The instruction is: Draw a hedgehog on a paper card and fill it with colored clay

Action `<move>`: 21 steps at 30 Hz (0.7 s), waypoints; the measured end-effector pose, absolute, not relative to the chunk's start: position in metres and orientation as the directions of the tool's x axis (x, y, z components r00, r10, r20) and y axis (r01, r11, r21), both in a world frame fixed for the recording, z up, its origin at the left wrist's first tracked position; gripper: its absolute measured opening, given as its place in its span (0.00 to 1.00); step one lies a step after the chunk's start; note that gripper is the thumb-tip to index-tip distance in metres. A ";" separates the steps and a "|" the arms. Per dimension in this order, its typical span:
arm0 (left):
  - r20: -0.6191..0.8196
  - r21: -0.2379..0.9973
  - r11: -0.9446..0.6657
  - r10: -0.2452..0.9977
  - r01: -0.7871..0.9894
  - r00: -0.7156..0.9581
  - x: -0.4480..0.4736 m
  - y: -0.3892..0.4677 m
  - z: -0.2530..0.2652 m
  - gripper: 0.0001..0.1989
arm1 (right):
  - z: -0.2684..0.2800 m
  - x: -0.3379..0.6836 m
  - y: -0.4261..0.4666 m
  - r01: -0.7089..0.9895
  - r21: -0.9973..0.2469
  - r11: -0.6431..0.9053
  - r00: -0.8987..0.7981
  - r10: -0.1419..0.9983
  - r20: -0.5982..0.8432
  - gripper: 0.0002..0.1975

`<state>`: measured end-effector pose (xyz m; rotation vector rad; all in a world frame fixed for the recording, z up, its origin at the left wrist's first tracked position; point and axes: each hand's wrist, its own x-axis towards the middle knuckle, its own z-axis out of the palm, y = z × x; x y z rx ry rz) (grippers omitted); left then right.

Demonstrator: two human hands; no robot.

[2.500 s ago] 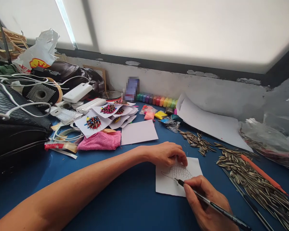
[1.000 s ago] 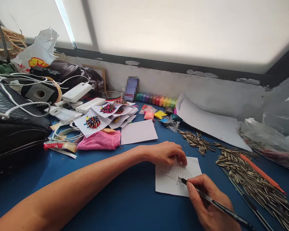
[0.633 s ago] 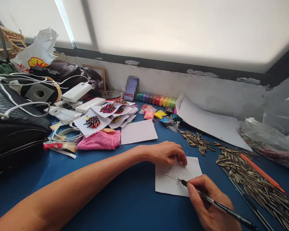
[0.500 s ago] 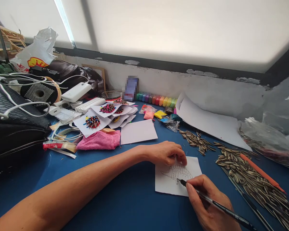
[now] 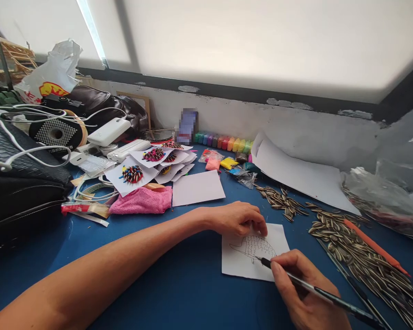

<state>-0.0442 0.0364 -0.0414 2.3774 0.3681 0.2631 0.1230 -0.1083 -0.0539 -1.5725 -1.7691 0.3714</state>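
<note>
Head view, white paper [image 5: 234,265], dark-lined drawing [image 5: 258,248], rounded, wavy-patterned

1. I count two hands: left hand [image 5: 239,219], right hand [image 5: 313,306].
2. I see one pen [image 5: 332,298] held.
3. One drawn-on sheet [image 5: 236,263].
4. Two seed heaps [image 5: 354,261].
5. At least five decorated cards [image 5: 132,174]; overlaps hide the rest.
6. One orange stick [image 5: 376,247].
7. One pink cloth [image 5: 141,200].
8. One checkered reel [image 5: 45,134].

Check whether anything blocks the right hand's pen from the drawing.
Nothing visible stands between the pen in the right hand and the drawing on the paper; the left hand is at the far edge, beyond the pen tip.
</note>
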 end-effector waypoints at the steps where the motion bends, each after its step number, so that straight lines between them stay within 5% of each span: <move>1: 0.087 0.680 -0.709 0.331 0.187 0.940 -0.044 0.037 -0.041 0.21 | -0.052 0.124 -0.108 0.737 -0.650 0.186 0.040 0.947 0.317 0.11; 21: 0.073 0.676 -0.707 0.343 0.206 0.936 -0.044 0.036 -0.040 0.21 | -0.055 0.134 -0.103 0.753 -0.589 0.293 -0.097 0.935 0.341 0.09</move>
